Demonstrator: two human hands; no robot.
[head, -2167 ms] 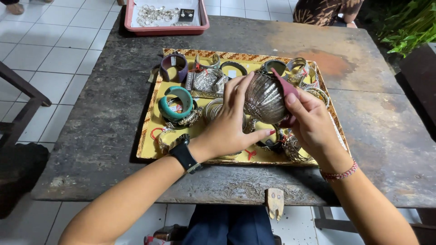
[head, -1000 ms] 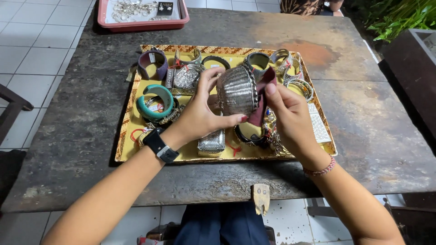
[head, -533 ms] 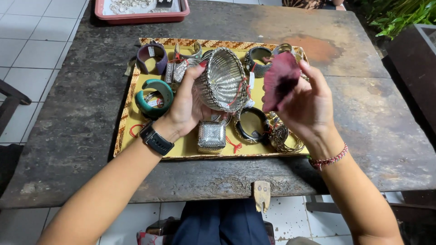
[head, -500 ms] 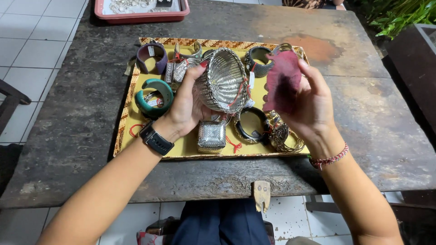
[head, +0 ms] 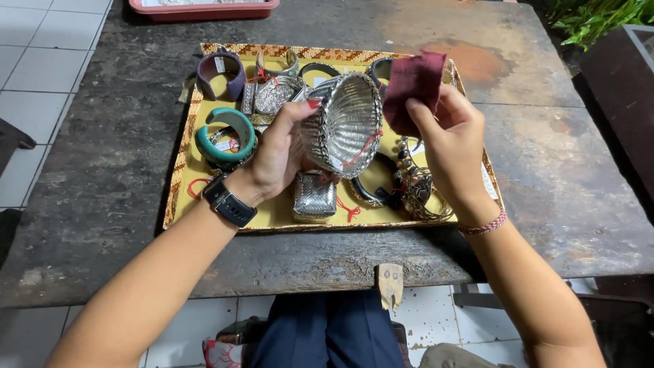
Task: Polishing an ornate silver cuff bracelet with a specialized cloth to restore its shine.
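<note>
While gripped in the left hand (head: 276,160), raised above the tray (head: 178,178) with its ribbed inside facing up: a wide silver cuff (head: 343,123), thumb curled over the near rim, fingers closed round the outside. Trailing from the cuff, a thin red thread. Just to its right, pinched shut in the right hand (head: 455,146), a dark red cloth (head: 411,85), close against the cuff's edge; touching or not, cannot tell. Down on the yellow tray, directly beneath: a small silver box (head: 315,197) and a black bangle (head: 373,194). Further left, a teal bangle (head: 223,136) and a purple cuff (head: 219,75). Underneath everything, a dark worn surface (head: 102,170), with a pink tray (head: 204,8) at the far edge.
</note>
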